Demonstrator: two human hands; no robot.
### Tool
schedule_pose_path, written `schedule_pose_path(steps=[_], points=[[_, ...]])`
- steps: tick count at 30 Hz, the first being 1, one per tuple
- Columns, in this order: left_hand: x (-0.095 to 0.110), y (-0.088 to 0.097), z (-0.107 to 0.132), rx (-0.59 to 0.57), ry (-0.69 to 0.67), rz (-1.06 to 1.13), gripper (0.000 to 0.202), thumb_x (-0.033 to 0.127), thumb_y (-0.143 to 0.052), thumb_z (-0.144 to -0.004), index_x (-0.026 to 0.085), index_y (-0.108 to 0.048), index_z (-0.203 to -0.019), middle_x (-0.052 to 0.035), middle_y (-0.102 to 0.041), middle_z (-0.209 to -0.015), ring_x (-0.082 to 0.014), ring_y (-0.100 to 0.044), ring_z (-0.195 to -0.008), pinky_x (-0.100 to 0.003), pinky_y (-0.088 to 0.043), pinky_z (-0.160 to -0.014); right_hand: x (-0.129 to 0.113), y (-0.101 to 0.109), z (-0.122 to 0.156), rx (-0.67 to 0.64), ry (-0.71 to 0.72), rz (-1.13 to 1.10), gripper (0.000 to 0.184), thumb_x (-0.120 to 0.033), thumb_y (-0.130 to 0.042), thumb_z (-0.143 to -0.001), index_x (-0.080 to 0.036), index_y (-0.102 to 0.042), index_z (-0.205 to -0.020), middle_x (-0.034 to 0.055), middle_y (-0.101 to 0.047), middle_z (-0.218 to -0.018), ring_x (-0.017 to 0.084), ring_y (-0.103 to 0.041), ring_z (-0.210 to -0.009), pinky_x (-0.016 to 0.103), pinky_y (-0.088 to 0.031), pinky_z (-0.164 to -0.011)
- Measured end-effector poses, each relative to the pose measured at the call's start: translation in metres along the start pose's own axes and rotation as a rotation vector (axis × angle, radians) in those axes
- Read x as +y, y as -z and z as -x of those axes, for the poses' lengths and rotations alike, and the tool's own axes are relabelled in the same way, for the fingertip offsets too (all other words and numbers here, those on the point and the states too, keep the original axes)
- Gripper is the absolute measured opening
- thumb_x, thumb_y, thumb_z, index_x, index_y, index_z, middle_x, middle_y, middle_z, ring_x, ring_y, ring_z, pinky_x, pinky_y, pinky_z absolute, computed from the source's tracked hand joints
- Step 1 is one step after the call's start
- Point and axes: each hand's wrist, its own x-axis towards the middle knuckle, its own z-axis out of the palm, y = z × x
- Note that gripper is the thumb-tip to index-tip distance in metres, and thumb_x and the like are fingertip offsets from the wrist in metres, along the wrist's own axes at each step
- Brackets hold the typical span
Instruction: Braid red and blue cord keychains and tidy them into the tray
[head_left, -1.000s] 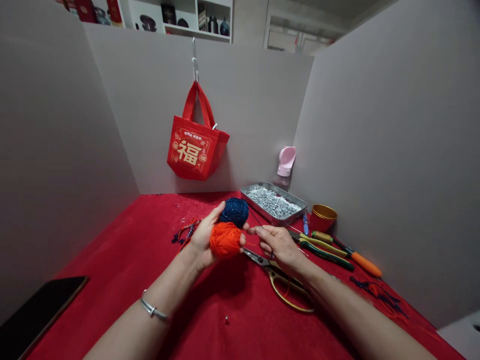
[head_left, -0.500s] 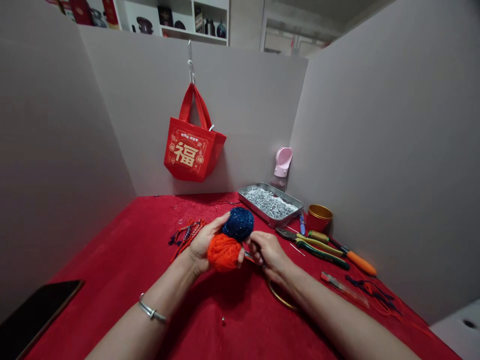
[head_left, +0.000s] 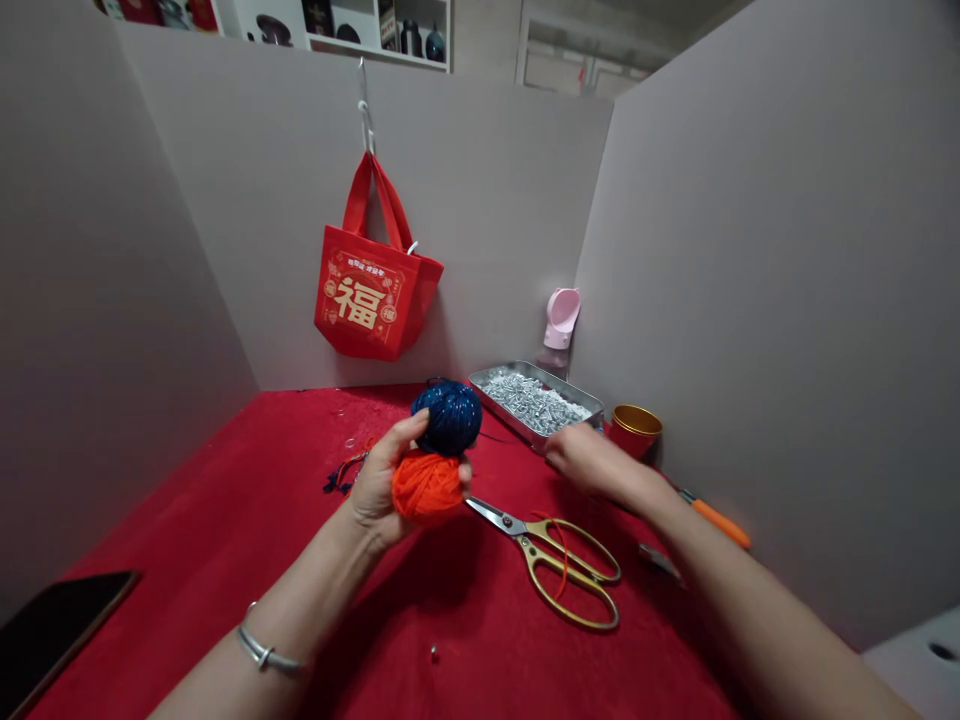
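My left hand (head_left: 379,475) is shut around an orange yarn ball (head_left: 426,488), with a dark blue sparkly yarn ball (head_left: 450,418) pressed on top of it. My right hand (head_left: 592,465) is off to the right, its fingers together and slightly blurred, close to the metal tray's front corner. Whether it pinches a thin thread is hidden. Gold-handled scissors (head_left: 555,560) lie closed on the red cloth (head_left: 225,540), below and between my hands, touching neither.
A metal tray (head_left: 534,402) of small silver pieces and a gold-rimmed red cup (head_left: 636,430) stand at the back. An orange-handled tool (head_left: 720,525) lies right, partly behind my forearm. A dark phone (head_left: 56,630) lies front left. Grey partitions surround the table.
My right hand has moved right and away from the yarn balls, uncovering the scissors. The view has shifted slightly, and my left hand still holds both balls.
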Motion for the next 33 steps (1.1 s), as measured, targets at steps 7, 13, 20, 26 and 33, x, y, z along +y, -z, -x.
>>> schedule_pose_path(steps=[7,13,20,26,33], points=[[0.003,-0.003,-0.004,0.098,0.020,-0.064,0.029,0.037,-0.056,-0.072,0.012,-0.054,-0.086,-0.0064,-0.063,-0.071,-0.0167,-0.061,-0.052,-0.027,-0.049,-0.050,0.057,0.003,-0.052,0.006,-0.169,0.156,0.032,-0.015,-0.059,-0.065,-0.016,-0.066,-0.097,0.0108,-0.068,-0.085,0.020,-0.062,-0.074,0.025,-0.042,-0.060],[-0.006,0.001,-0.013,0.124,0.072,-0.070,0.030,0.037,-0.057,-0.072,0.011,-0.054,-0.086,-0.0077,-0.063,-0.068,-0.0169,-0.062,-0.052,-0.027,-0.050,-0.051,0.022,-0.028,-0.049,0.100,-0.171,0.240,0.027,-0.031,-0.055,-0.076,-0.012,-0.067,-0.091,0.0178,-0.066,-0.093,0.028,-0.062,-0.087,0.030,-0.044,-0.066],[-0.011,0.002,-0.012,0.157,0.130,-0.123,0.027,0.038,-0.053,-0.075,0.012,-0.055,-0.083,-0.0079,-0.063,-0.058,-0.0183,-0.062,-0.049,-0.028,-0.050,-0.050,-0.036,-0.050,-0.059,0.190,-0.126,0.210,0.028,-0.030,-0.049,-0.082,-0.010,-0.063,-0.097,0.0185,-0.067,-0.090,0.028,-0.063,-0.085,0.033,-0.046,-0.066],[-0.014,-0.002,-0.012,0.191,0.098,-0.108,0.022,0.033,-0.053,-0.076,0.012,-0.056,-0.083,-0.0057,-0.064,-0.060,-0.0181,-0.062,-0.049,-0.029,-0.050,-0.049,-0.056,-0.060,-0.067,0.246,-0.112,0.158,0.027,-0.021,-0.040,-0.084,-0.007,-0.059,-0.098,0.0192,-0.067,-0.088,0.028,-0.063,-0.086,0.032,-0.046,-0.066],[-0.019,0.003,-0.014,0.148,0.134,-0.146,0.026,0.035,-0.055,-0.076,0.011,-0.056,-0.087,-0.0079,-0.065,-0.066,-0.0181,-0.063,-0.054,-0.029,-0.051,-0.053,-0.053,-0.063,-0.066,0.242,-0.113,0.119,0.028,-0.019,-0.039,-0.084,-0.009,-0.057,-0.101,0.0185,-0.066,-0.089,0.027,-0.061,-0.090,0.033,-0.045,-0.071]])
